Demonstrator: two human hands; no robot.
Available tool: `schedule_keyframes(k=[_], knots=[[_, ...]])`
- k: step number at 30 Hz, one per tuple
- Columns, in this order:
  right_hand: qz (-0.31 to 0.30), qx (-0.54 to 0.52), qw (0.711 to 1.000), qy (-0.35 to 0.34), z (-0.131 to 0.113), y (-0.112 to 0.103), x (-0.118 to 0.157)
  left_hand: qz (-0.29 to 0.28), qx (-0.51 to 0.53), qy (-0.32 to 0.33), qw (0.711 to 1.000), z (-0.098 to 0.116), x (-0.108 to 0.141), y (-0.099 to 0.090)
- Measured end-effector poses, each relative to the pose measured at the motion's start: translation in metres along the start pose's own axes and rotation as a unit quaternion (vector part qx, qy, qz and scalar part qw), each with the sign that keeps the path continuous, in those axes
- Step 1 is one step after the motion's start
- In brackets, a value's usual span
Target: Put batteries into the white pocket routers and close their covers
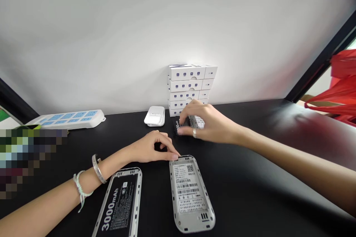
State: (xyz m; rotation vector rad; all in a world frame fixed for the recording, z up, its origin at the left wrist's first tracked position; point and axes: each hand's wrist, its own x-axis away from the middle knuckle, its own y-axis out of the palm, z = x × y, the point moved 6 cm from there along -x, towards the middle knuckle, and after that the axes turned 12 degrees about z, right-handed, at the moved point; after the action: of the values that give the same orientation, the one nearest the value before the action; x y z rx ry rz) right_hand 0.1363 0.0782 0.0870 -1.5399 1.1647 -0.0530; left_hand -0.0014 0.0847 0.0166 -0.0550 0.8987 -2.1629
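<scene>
My left hand [155,148] is closed, its thumb and forefinger pinching the top edge of an uncovered white device [191,189]. That device lies flat, showing a bay with a printed label, QR code and barcodes. Farther back, my right hand [211,122], a ring on one finger, has its thumb and fingers closed around a black battery [177,126] with white "mAh" lettering. My fingers cover much of this battery. Below my left wrist lies a second white device [139,192], with a black 3000mAh battery [119,207] seated in it.
Stacked white boxes [185,85] stand against the wall. Just in front, a white printed piece [198,121] shows partly behind my right hand. White covers [155,115] lie left of the boxes. A power strip [69,118] sits at back left; red bags [336,85] hang at right.
</scene>
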Motion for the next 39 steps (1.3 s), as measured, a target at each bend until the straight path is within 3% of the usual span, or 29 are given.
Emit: schedule_keyframes(k=[3,6,12,16,21,25,28,30,33,36,39], knots=[[-0.090,-0.048,0.994,-0.026,-0.039,0.006,0.038,0.003,0.000,0.003,1.000,-0.001,0.000,0.000],[-0.106,-0.015,0.994,-0.011,-0.055,0.013,0.071,0.004,0.002,-0.002,1.000,-0.002,-0.001,0.000],[-0.127,-0.057,0.986,0.092,-0.043,0.031,0.090,0.030,0.019,-0.037,0.999,0.000,-0.001,-0.005],[-0.125,-0.099,0.978,0.134,-0.035,0.019,0.082,0.040,0.057,-0.062,0.996,0.000,-0.001,-0.007],[0.010,-0.051,0.988,0.145,0.010,-0.027,0.054,0.057,0.094,-0.085,0.990,-0.005,-0.001,-0.009],[0.018,-0.014,0.990,0.137,0.065,-0.036,0.037,0.062,0.105,-0.091,0.988,-0.005,-0.002,-0.009],[-0.007,-0.010,0.988,0.151,0.083,-0.032,0.033,0.071,0.121,-0.093,0.986,-0.005,-0.002,-0.010],[0.014,0.004,0.989,0.144,0.071,-0.034,0.031,0.100,0.138,-0.100,0.980,-0.008,-0.002,-0.013],[0.048,0.006,0.993,0.112,0.021,-0.029,0.032,0.175,0.189,-0.117,0.959,-0.017,-0.002,-0.022],[-0.062,-0.062,0.995,0.039,-0.049,0.015,0.042,0.220,0.255,-0.131,0.932,-0.026,-0.001,-0.027],[-0.117,-0.059,0.987,-0.088,-0.102,0.074,0.051,0.241,0.276,-0.145,0.919,-0.031,0.001,-0.031]])
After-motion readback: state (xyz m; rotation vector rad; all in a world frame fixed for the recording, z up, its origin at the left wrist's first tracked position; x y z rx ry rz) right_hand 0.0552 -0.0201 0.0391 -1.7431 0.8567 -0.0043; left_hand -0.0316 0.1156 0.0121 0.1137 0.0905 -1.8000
